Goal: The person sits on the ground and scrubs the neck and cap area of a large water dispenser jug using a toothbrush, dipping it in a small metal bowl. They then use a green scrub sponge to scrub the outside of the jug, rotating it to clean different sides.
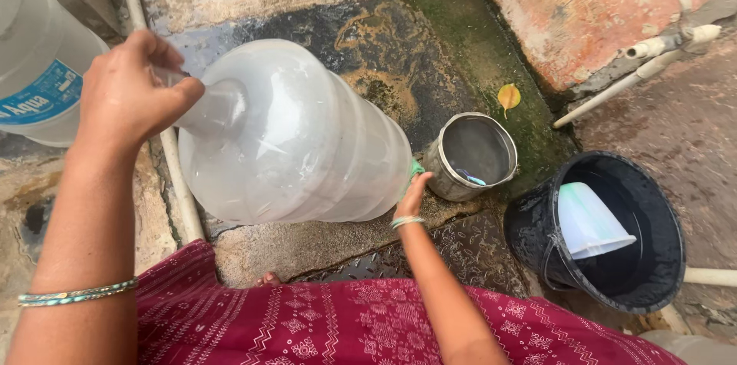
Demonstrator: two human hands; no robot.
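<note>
A steel pot (pixel 472 156) and a black bucket (pixel 606 234) holding a pale plastic mug (pixel 589 221) stand right of the large translucent water jug (pixel 299 135), a second jug (pixel 38 58) left. The wet, mossy concrete floor (pixel 399 35) meets a brick wall (pixel 583 4). The jug lies tilted; the left hand (pixel 130 92) grips its neck, the right hand (pixel 412 194) presses a green scrubber (pixel 415 168) against its base.

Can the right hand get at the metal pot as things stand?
Probably yes, once freed: the right hand is at the base of the big water jug, and the metal pot stands just beside it with nothing between them.
</note>
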